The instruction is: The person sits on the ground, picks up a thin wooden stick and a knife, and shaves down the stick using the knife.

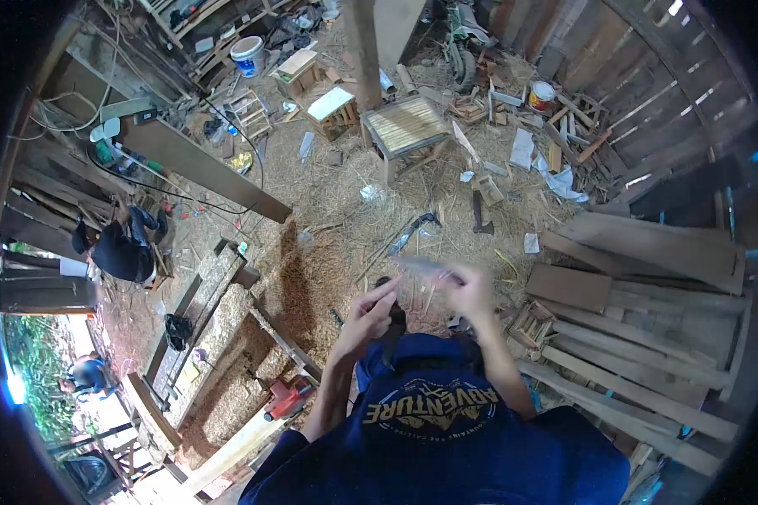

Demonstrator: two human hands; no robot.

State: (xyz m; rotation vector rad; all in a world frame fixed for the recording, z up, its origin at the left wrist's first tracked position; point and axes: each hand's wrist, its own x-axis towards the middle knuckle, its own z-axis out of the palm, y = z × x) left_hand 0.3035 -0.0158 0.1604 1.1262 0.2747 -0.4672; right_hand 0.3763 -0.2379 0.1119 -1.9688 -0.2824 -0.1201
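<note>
In front of my chest, my left hand [369, 316] has its fingers closed on something too small to make out, with the fingertips pointing up and right. My right hand [470, 294] is blurred and wrapped round the handle end of a long, thin grey blade-like tool [421, 265]. The tool's far end reaches left, just above the fingers of my left hand. Beyond the hands, a dark curved object [413, 233] lies on the straw-strewn floor, and a hatchet-like tool [481, 214] lies to its right.
A red power tool [287, 399] rests at the lower left beside a long workbench [219, 328]. Planks [640, 337] are stacked on the right. A slatted table [406, 128] stands ahead near a post [364, 50]. One person [122, 250] crouches at the left; another [91, 374] is farther off.
</note>
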